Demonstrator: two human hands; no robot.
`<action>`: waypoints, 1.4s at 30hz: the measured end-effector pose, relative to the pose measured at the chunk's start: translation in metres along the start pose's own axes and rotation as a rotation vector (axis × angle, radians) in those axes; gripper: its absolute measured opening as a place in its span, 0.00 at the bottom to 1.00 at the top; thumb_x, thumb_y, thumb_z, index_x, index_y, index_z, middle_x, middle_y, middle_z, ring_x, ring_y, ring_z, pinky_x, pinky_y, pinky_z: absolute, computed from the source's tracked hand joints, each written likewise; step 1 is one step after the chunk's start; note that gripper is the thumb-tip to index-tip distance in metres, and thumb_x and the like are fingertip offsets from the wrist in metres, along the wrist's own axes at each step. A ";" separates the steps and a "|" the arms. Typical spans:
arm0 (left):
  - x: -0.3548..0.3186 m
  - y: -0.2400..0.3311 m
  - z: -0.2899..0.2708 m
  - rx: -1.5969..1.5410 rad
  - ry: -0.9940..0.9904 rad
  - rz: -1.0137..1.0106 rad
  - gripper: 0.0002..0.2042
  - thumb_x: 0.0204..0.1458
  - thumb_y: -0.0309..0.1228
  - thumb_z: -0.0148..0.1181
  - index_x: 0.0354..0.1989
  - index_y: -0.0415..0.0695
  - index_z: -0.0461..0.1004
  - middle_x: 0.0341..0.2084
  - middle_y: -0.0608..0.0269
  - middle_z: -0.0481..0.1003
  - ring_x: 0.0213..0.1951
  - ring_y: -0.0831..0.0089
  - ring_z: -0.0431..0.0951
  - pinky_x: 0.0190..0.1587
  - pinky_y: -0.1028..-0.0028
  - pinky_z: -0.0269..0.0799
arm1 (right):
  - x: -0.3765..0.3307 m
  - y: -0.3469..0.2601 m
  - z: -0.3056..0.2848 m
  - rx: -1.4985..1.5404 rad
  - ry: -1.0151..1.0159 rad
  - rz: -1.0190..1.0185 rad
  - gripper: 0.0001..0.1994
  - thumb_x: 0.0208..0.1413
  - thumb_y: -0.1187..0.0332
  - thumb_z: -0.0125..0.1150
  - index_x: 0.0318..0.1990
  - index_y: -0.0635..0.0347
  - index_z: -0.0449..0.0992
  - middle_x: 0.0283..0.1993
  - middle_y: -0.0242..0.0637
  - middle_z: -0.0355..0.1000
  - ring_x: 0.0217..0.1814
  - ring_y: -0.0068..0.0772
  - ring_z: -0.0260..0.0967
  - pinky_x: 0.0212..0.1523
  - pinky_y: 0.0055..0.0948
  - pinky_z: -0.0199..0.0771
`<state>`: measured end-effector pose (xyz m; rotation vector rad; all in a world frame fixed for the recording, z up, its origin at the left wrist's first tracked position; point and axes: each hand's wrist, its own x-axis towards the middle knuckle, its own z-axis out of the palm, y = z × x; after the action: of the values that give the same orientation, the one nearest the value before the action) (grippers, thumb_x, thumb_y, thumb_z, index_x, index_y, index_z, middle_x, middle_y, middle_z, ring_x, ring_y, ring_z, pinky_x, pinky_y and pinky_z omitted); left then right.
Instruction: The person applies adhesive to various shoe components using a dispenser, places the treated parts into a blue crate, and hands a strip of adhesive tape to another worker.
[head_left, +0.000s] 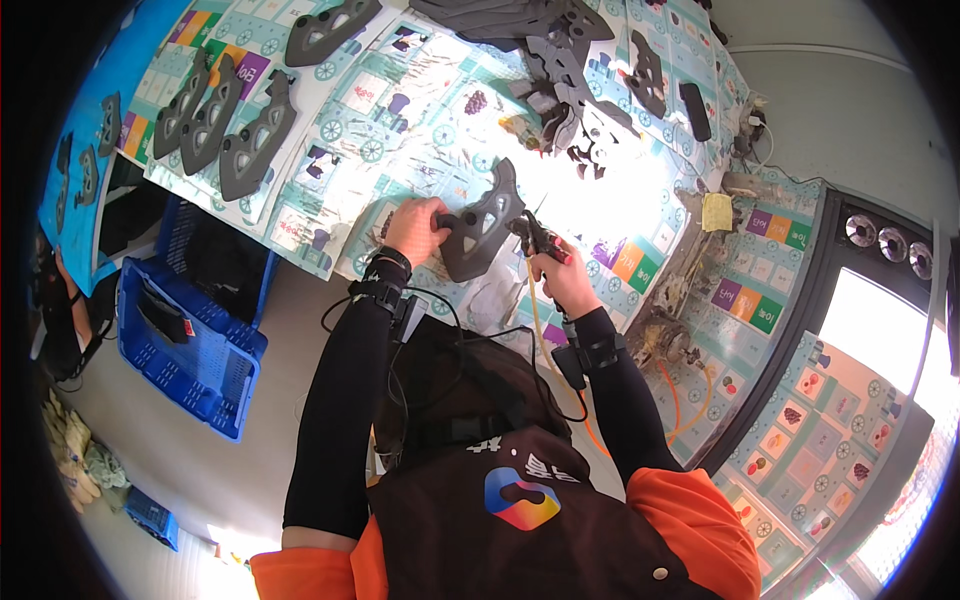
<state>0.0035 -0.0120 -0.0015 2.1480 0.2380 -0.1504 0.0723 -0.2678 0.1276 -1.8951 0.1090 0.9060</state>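
Note:
A dark grey moulded plastic part with several cut-out openings lies tilted at the near edge of the table. My left hand pinches its left side between thumb and fingers. Close to the part's right edge, my right hand is closed round a black-and-red hand tool. A pale yellow hose hangs down from this tool. The tool's tip reaches the part's edge or sits just beside it; I cannot tell whether they touch.
Similar grey parts lie in a row at the left, and a large pile fills the back. Small dark scraps are scattered in bright glare. A blue crate stands below on the left. Black cables hang near my wrists.

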 end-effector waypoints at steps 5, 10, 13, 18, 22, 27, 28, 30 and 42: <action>0.000 0.001 0.000 -0.004 0.008 0.002 0.13 0.43 0.26 0.74 0.37 0.44 0.78 0.23 0.64 0.75 0.34 0.60 0.75 0.41 0.60 0.71 | 0.002 -0.004 0.005 -0.001 -0.001 0.004 0.08 0.51 0.76 0.55 0.39 0.60 0.74 0.22 0.27 0.68 0.14 0.16 0.53 0.16 0.22 0.50; -0.001 0.000 -0.001 -0.006 0.019 0.004 0.14 0.42 0.26 0.74 0.37 0.44 0.78 0.23 0.64 0.75 0.34 0.59 0.75 0.41 0.60 0.71 | 0.003 -0.010 0.011 0.007 -0.011 0.000 0.08 0.51 0.75 0.55 0.39 0.60 0.74 0.22 0.28 0.68 0.14 0.16 0.54 0.16 0.22 0.51; 0.000 0.002 0.000 -0.021 -0.002 -0.024 0.13 0.42 0.26 0.74 0.36 0.44 0.78 0.25 0.63 0.77 0.36 0.57 0.75 0.43 0.58 0.71 | 0.004 -0.007 0.012 0.013 -0.019 -0.002 0.08 0.51 0.75 0.55 0.40 0.60 0.74 0.23 0.28 0.69 0.14 0.16 0.55 0.17 0.22 0.51; -0.001 0.000 0.000 -0.022 0.017 0.009 0.14 0.41 0.26 0.74 0.37 0.44 0.78 0.23 0.63 0.75 0.34 0.59 0.75 0.40 0.60 0.70 | 0.003 -0.010 0.011 -0.033 -0.072 0.039 0.08 0.54 0.72 0.58 0.41 0.65 0.75 0.25 0.29 0.69 0.26 0.20 0.65 0.31 0.26 0.65; -0.002 -0.001 0.001 -0.022 0.030 0.022 0.14 0.42 0.26 0.74 0.37 0.44 0.77 0.23 0.63 0.75 0.34 0.59 0.75 0.40 0.60 0.70 | 0.000 -0.009 0.014 -0.046 -0.086 0.059 0.08 0.54 0.72 0.58 0.40 0.64 0.75 0.25 0.30 0.69 0.26 0.21 0.65 0.31 0.26 0.66; 0.000 0.001 -0.001 -0.041 -0.024 -0.034 0.13 0.42 0.25 0.74 0.35 0.45 0.76 0.25 0.64 0.76 0.36 0.58 0.75 0.43 0.59 0.70 | -0.004 -0.008 0.017 -0.071 -0.101 0.091 0.07 0.53 0.72 0.58 0.39 0.64 0.75 0.24 0.31 0.69 0.25 0.22 0.66 0.31 0.27 0.67; 0.000 0.002 -0.001 -0.042 -0.025 -0.034 0.13 0.42 0.25 0.74 0.35 0.45 0.76 0.25 0.64 0.76 0.36 0.58 0.75 0.43 0.59 0.70 | -0.005 -0.006 0.017 -0.073 -0.105 0.096 0.07 0.53 0.72 0.58 0.39 0.64 0.75 0.24 0.31 0.69 0.25 0.23 0.66 0.31 0.27 0.67; 0.000 0.002 -0.001 -0.035 -0.015 -0.025 0.13 0.42 0.25 0.74 0.36 0.45 0.76 0.25 0.64 0.76 0.36 0.58 0.75 0.43 0.59 0.70 | -0.006 -0.002 0.017 -0.074 -0.112 0.101 0.07 0.52 0.72 0.58 0.39 0.64 0.75 0.23 0.31 0.69 0.25 0.23 0.66 0.30 0.28 0.67; -0.001 0.001 0.000 -0.055 0.022 0.022 0.15 0.42 0.26 0.74 0.38 0.43 0.77 0.23 0.64 0.75 0.33 0.60 0.74 0.40 0.61 0.70 | -0.006 0.019 0.018 -0.112 -0.135 0.062 0.09 0.54 0.71 0.59 0.41 0.65 0.75 0.26 0.32 0.71 0.27 0.23 0.68 0.32 0.28 0.69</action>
<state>0.0024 -0.0122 -0.0005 2.0981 0.2294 -0.1063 0.0499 -0.2642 0.1135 -1.9363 0.0363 1.0997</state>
